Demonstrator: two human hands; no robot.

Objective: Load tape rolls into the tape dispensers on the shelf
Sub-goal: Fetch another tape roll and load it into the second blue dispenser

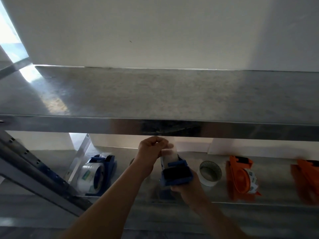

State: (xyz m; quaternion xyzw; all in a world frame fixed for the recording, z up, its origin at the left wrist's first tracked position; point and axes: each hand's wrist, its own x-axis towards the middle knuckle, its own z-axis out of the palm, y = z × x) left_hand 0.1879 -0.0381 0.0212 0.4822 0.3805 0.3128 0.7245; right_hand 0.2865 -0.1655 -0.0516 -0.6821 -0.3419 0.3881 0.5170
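Observation:
My right hand [185, 187] grips a blue tape dispenser [176, 175] from below, over the lower shelf [241, 207]. My left hand [151, 149] pinches the free end of a clear tape strip [170, 155] and holds it stretched upward from the dispenser's front. A second blue dispenser [101, 171] with a clear tape roll [89, 176] in it lies at the left of the shelf. A loose clear tape roll [210, 172] lies flat to the right of my hands. An orange dispenser [240, 178] with a roll in it lies beyond that.
Another orange dispenser [305, 180], blurred, lies at the far right. The upper metal shelf [155, 100] spans the view just above my left hand. A slanted perforated metal post [39, 171] crosses the lower left. A white wall [155, 31] stands behind.

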